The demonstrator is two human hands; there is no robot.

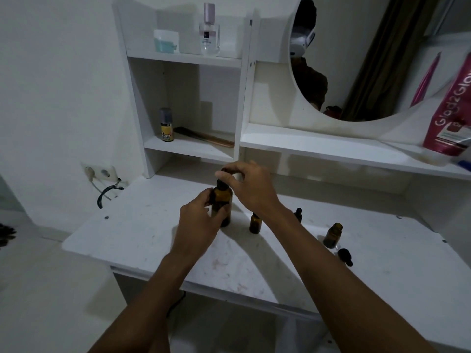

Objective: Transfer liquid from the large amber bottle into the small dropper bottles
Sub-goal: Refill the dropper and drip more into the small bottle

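Large amber bottle (223, 203) upright on the white desk top (142, 233), toward the back, just in front of the shelf unit (186, 146). Left hand (197, 220) wraps its lower body, fingers curled around the glass from the left side. Right hand (251, 186) comes over from above, fingertips pinched on the dark cap (222, 174) at the bottle's neck; whether the cap is loose or tight cannot be told. Small dropper bottle (254, 222) stands upright just right of the large one, partly behind the right forearm. A second small capped bottle (298, 214) shows behind that forearm, farther right. Third small bottle (333, 235) stands open, tilted look from the wide lens, with a black dropper top (345, 256) lying on the desk just beside it. On the shelves: yellow-labelled spray can (167, 124) and comb (204, 137) on the lower level, clear perfume bottle (209, 30) and pale jar (166, 41) above. Round mirror (369, 59) at right; red tube (451, 108) at the far right edge.
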